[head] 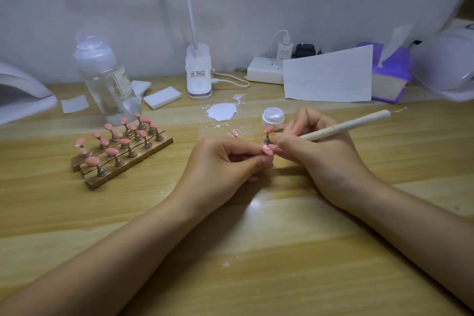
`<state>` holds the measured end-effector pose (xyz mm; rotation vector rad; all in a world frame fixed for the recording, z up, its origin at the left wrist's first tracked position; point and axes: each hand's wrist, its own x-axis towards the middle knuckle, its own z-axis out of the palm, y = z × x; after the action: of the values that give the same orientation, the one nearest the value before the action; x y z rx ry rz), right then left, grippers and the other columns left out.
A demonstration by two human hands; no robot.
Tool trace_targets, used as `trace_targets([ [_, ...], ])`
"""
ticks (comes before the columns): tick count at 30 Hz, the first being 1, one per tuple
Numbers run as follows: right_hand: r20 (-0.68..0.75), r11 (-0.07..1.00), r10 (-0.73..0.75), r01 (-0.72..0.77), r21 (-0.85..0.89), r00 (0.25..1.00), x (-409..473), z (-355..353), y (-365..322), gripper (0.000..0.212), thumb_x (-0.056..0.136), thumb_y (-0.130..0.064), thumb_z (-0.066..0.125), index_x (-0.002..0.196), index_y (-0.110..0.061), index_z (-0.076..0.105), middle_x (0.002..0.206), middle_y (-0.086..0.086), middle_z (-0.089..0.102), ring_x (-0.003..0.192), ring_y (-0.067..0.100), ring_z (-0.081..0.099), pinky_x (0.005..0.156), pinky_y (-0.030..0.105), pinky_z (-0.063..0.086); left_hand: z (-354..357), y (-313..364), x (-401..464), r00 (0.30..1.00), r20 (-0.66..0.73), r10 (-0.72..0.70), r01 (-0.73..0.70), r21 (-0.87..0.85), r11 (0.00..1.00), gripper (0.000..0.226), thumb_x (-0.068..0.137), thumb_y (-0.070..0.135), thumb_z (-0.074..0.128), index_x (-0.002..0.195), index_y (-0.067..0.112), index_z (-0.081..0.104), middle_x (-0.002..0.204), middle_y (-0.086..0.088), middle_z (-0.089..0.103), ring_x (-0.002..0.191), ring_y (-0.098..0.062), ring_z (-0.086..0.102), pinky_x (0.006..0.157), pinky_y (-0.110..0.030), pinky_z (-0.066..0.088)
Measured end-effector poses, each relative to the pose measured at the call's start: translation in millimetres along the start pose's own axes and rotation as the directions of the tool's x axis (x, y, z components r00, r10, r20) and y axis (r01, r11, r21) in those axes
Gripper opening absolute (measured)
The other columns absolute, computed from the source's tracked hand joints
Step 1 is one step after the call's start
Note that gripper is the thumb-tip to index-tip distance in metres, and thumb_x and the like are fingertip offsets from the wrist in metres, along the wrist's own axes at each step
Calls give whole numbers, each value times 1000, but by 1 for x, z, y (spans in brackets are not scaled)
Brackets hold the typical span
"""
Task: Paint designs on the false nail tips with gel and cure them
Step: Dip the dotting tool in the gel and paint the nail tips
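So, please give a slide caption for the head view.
Left hand pinches a nail tip while right hand holds a brush over it.

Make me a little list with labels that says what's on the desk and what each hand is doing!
left hand: pinches a pink nail tip
right hand: grips a white brush, tip end hidden at the nail
gel jar: open, behind the hands
wooden rack: rows of pink tips on stands, left
bottle: clear, behind rack

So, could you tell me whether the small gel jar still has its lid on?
No, the gel jar stands open, its white inside showing.
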<state>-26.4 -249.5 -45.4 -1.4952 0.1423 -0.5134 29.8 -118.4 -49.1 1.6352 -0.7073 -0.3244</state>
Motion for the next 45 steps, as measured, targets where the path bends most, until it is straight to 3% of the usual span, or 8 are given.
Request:
trace_targets([
  [6,-1,1000,-15,15,-3,1000,1,-1,2,49,77,8,61,42,-21,41,60,16,46,73,22,54,67,34,43,1,2,-1,1000,11,10,-10,10,1000,21,74,3,71,69,24,73,63,10,70,60,4,63,53,-8,47],
  [14,-1,999,24,-24,44,1000,2,1,0,51,77,11,57,43,-21,38,70,21,45,70,21,53,53,23,46,1,1,0,1000,27,15,-16,36,999,22,73,3,71,67,24,72,63,11,70,59,4,62,54,-8,47],
  [16,-4,998,31,-31,55,1000,1,2,-1,50,78,12,56,43,-20,38,66,31,42,65,17,54,51,20,48,1,0,1,999,29,20,-21,48,999,21,73,2,71,68,23,72,64,11,70,59,3,62,55,-8,47],
  [18,1,999,32,-32,40,999,1,2,-2,50,77,12,56,43,-20,38,71,43,41,64,15,56,51,21,46,0,0,1,999,26,22,-23,57,998,21,73,2,71,68,22,72,64,11,70,57,3,62,55,-8,47],
  [22,32,999,31,-32,26,999,1,1,0,51,75,13,56,40,-20,39,69,21,48,73,4,63,53,22,46,0,0,1,999,29,27,-29,79,996,23,73,1,71,67,24,72,64,11,70,57,2,62,55,-8,47],
  [32,13,999,36,-37,31,999,3,0,3,50,74,12,56,40,-20,39,55,10,46,69,3,63,55,23,48,-1,-2,1,999,32,36,-39,103,994,25,74,1,71,69,25,73,71,7,72,64,-6,66,60,-12,51],
  [37,22,1000,25,-25,-2,999,3,1,2,47,74,12,57,44,-18,38,70,24,52,67,2,62,57,22,45,-1,-2,1,999,31,36,-39,105,994,24,73,2,71,69,25,73,70,6,72,64,-5,66,60,-12,51],
  [45,17,1000,27,-27,4,999,3,1,3,44,74,12,57,45,-16,38,70,24,52,69,3,62,61,25,46,0,-2,1,999,32,33,-36,92,995,24,74,0,70,69,23,72,69,7,72,63,-3,65,58,-11,50],
])
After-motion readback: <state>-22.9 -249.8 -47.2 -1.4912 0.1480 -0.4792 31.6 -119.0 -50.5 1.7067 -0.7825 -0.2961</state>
